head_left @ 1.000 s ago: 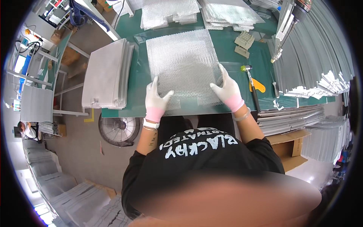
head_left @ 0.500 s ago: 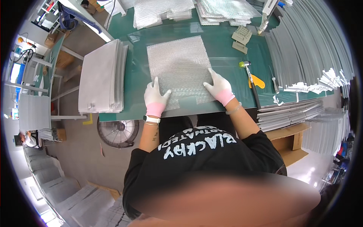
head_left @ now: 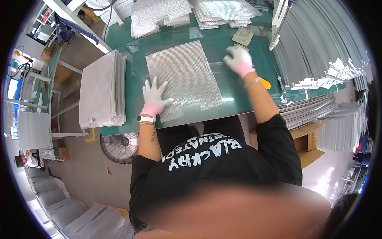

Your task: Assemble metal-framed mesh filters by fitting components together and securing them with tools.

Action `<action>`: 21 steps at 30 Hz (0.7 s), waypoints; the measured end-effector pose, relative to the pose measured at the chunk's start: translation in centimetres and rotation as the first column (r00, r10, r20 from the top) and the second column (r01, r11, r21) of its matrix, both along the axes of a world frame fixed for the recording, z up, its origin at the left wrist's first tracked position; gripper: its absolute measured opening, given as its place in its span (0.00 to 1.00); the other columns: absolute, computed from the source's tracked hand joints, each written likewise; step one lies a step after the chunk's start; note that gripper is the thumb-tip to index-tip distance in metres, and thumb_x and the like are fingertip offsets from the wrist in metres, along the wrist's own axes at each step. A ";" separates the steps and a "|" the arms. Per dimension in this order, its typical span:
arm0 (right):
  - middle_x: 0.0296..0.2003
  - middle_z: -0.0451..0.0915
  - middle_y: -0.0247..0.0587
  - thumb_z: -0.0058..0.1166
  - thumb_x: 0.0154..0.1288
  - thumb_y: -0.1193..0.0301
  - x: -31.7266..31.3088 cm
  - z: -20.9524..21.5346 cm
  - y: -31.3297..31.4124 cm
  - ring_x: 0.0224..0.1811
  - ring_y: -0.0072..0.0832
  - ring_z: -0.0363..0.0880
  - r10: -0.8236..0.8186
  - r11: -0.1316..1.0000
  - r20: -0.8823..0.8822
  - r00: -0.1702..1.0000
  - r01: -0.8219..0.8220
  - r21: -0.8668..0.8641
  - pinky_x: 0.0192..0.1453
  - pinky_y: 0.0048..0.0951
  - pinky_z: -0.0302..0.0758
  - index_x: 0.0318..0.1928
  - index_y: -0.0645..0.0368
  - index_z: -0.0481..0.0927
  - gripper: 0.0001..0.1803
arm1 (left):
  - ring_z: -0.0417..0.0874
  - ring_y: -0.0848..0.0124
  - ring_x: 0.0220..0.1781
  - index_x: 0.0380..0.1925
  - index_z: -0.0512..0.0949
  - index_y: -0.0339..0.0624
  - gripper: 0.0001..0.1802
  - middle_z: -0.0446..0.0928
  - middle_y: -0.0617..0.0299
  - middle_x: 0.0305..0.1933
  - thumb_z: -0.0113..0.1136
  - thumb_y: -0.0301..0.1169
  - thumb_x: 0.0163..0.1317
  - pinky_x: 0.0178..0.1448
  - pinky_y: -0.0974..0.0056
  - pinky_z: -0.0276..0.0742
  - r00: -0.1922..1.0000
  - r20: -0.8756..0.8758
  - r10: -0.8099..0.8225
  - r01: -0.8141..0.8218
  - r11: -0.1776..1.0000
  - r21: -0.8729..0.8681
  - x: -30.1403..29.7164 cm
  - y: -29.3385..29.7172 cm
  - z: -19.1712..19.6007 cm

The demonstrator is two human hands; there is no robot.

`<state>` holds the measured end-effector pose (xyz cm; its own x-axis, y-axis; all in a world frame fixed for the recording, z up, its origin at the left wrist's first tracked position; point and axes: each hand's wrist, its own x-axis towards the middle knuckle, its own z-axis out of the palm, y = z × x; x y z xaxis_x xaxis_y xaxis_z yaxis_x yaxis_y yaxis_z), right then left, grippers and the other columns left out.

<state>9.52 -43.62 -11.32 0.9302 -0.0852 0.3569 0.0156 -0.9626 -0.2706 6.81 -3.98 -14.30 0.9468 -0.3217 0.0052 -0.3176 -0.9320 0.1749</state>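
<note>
A translucent, silvery sheet with a fine bubbly texture [head_left: 185, 71] lies flat on the green-topped table [head_left: 137, 87], with notches along its near edge. My left hand [head_left: 154, 95], in a white glove with a pink cuff, rests on the sheet's near left part, fingers spread. To the right of the sheet, my right hand [head_left: 238, 60], gloved the same way, is stretched out just short of a beige ribbed block [head_left: 242, 36]. Its thumb stands apart from the fingers, and I see nothing held. An orange scraper-like tool [head_left: 266, 83] shows beside my right wrist; the hammer is hidden.
A pile of pale sheets [head_left: 99, 87] stands at the table's left. More textured sheets [head_left: 159, 16] are stacked at the back. Tall grey stacks [head_left: 318, 47] line the right side, by a thin screwdriver-like tool [head_left: 281, 83]. A floor fan [head_left: 121, 147] stands below left.
My right hand has left the sheet's right edge and moved up and right toward the beige block, covering the hammer. The left hand stays on the sheet, which has turned slightly.
</note>
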 end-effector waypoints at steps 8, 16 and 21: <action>0.51 0.79 0.51 0.49 0.67 0.67 3.8 -2.3 -7.7 0.53 0.47 0.80 -0.234 0.928 -0.354 0.906 0.099 -0.360 0.53 0.44 0.79 0.53 0.53 0.76 0.15 | 0.52 0.40 0.74 0.63 0.70 0.50 0.41 0.60 0.48 0.71 0.71 0.48 0.48 0.77 0.36 0.42 0.992 0.120 -0.038 0.038 0.999 0.005 -8.9 -2.8 4.0; 0.45 0.81 0.56 0.48 0.64 0.71 4.3 -1.5 -9.6 0.49 0.50 0.81 -0.278 0.956 -0.228 0.933 0.247 -0.155 0.52 0.46 0.78 0.46 0.59 0.78 0.12 | 0.82 0.68 0.45 0.50 0.77 0.39 0.14 0.81 0.61 0.44 0.52 0.35 0.72 0.52 0.61 0.78 0.542 -0.677 -0.498 -0.465 0.493 -0.735 -19.3 -3.1 -3.7; 0.39 0.81 0.52 0.57 0.61 0.68 -5.7 3.1 3.9 0.41 0.46 0.81 0.274 0.839 0.120 0.954 -0.298 0.455 0.47 0.39 0.77 0.41 0.63 0.79 0.11 | 0.74 0.57 0.59 0.55 0.67 0.32 0.26 0.72 0.46 0.56 0.55 0.43 0.71 0.62 0.52 0.72 0.558 -0.715 -0.421 -0.828 -0.329 -0.453 -19.3 -4.2 -7.4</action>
<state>3.83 -39.73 -8.26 0.9217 0.0153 0.3876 0.2950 -0.6767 -0.6746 -12.51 -8.22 -21.68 0.7949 -0.2883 -0.5338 0.5869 0.5886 0.5560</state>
